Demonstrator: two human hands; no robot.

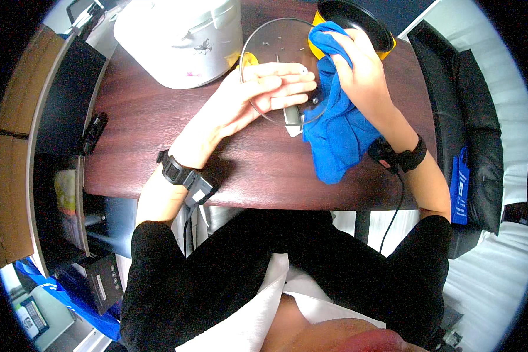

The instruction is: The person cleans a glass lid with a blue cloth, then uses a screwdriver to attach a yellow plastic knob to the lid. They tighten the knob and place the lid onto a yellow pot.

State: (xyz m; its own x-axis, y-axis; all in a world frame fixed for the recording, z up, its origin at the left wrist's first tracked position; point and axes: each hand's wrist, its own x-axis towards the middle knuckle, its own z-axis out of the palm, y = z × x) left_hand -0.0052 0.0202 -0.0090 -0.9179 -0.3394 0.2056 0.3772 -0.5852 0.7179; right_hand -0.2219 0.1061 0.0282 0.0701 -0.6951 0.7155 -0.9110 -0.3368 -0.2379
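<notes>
Hands [311, 85] gripping glass lid [270, 44], blue cloth [334, 129]

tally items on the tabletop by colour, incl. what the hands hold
White: 1, the domed white plastic rice cooker
Clear: 1, the round clear glass lid in the left hand
Blue: 1, the crumpled blue cloth in the right hand
Yellow and black: 1, the round yellow pan with black inside
Total: 4

- I count one glass lid [276, 53]
- one blue cloth [337, 132]
- one white rice cooker [182, 35]
- one yellow-rimmed black pan [358, 20]
- one table [141, 129]
- two wrist straps, the first [173, 168], the second [400, 157]
</notes>
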